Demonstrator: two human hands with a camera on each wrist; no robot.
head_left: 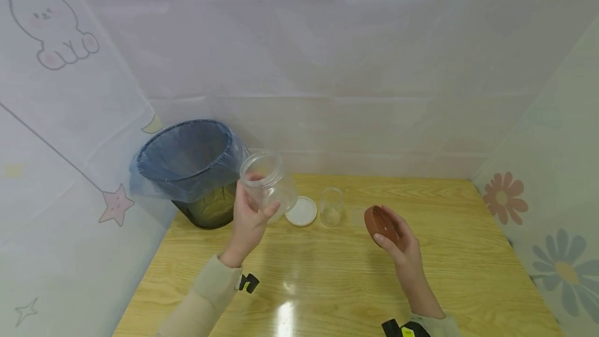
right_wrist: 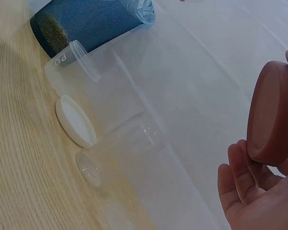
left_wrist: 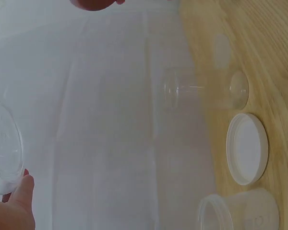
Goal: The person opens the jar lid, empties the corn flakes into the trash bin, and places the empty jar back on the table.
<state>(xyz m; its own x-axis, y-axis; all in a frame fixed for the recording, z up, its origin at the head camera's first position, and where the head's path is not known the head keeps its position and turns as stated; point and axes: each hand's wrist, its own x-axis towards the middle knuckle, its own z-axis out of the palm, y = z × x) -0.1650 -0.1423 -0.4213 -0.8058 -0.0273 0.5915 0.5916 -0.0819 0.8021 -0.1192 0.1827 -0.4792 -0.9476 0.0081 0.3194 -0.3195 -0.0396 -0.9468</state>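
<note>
My left hand holds a clear plastic jar above the table, its round mouth tilted up and uncovered. In the left wrist view only part of this jar shows, at the left edge, with the thumb against it. My right hand grips a reddish-brown round lid by its rim, the hollow side turned toward the head camera. The right wrist view shows the flat outer face of the lid, pinched between thumb and fingers. Jar and lid are well apart.
On the wooden table stand a white lid, a clear cylindrical jar and a faint clear disc. Another translucent jar stands beside the white lid. A mesh bin with a blue liner is at the back left.
</note>
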